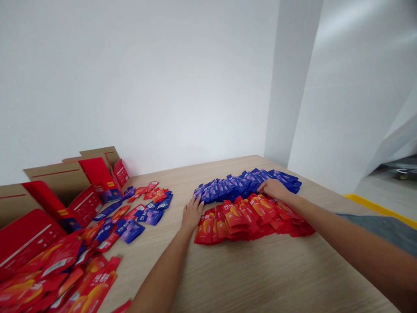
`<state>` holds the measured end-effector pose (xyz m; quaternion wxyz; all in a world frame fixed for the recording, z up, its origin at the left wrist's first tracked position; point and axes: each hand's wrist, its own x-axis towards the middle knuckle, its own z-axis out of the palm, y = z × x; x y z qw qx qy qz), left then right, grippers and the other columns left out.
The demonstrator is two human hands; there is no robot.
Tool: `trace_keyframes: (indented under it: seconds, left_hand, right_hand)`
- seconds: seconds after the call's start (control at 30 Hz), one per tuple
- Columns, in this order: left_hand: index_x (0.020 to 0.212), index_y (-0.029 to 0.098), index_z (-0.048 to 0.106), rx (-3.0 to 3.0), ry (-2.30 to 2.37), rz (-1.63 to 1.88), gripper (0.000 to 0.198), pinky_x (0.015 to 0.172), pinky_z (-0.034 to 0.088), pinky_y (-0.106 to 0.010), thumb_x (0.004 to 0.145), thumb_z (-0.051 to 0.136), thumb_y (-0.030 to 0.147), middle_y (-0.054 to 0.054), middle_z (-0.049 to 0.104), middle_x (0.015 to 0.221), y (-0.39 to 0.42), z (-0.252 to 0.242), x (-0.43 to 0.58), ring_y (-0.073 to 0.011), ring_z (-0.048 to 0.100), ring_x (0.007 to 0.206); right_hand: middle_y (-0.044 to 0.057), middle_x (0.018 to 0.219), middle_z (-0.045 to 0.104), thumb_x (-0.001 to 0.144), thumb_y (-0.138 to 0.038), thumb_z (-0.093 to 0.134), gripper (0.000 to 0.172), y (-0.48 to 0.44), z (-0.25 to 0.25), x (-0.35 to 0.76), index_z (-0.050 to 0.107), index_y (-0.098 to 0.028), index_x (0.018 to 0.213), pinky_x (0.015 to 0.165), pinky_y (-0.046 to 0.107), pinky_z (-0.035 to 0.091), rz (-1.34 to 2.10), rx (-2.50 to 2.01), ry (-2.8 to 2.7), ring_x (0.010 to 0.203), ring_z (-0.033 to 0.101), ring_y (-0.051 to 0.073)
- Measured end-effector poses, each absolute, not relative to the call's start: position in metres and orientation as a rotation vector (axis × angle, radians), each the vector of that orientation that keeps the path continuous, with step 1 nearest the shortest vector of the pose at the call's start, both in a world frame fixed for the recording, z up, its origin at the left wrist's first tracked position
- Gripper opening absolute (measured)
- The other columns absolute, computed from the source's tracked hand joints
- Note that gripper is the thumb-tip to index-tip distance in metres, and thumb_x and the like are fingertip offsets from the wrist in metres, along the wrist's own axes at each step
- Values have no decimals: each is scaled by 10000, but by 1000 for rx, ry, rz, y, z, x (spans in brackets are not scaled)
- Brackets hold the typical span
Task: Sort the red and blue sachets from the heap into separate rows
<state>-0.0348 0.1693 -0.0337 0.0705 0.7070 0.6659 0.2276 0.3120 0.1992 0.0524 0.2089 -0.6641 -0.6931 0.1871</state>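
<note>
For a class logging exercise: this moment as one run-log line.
left hand: at left end of blue row; right hand: between blue row and red row; boxes: open, at left; loose packets: red and blue, beside boxes

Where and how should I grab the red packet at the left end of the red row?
Probably pinch the left-end red packet by its near edge, coming from your own side: that edge faces bare table, while other red packets crowd its right. It looks thin and flat, so two fingers should do.
</note>
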Motion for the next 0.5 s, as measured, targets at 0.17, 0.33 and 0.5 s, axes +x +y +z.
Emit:
trace_keyframes:
  seconds: [0.17, 0.33, 0.5]
  left_hand:
    - [1349, 187, 431, 2067, 1986, 831, 469, 1116, 256, -393, 930, 324, 369, -95, 390, 1455, 171, -34, -34, -194, 330, 1352]
    - [1345, 121, 420, 1962, 2085, 902, 475, 1123, 270, -335, 934, 288, 319, -119, 416, 1433, 154, -34, -42, -173, 338, 1346]
    - [1350, 169, 418, 1987, 2168, 841, 476, 1141, 247, -356, 879, 375, 227, -68, 384, 1462, 121, -24, -95, -169, 318, 1356]
  right_hand:
    - [89, 815, 745, 672, 0, 490, 301, 190, 59, 309, 738, -171, 688, 803, 294, 495, 466, -1857, -1901, 848, 680, 237]
    - [80, 944, 729, 735, -25, 403, 359, 145, 73, 290, 722, -179, 794, 914, 340, 450, 430, -1739, -1942, 954, 642, 235]
    - [43, 838, 717, 706, -94, 421, 305, 70, 58, 227, 679, -257, 714, 836, 336, 483, 580, -1281, -2121, 851, 641, 224]
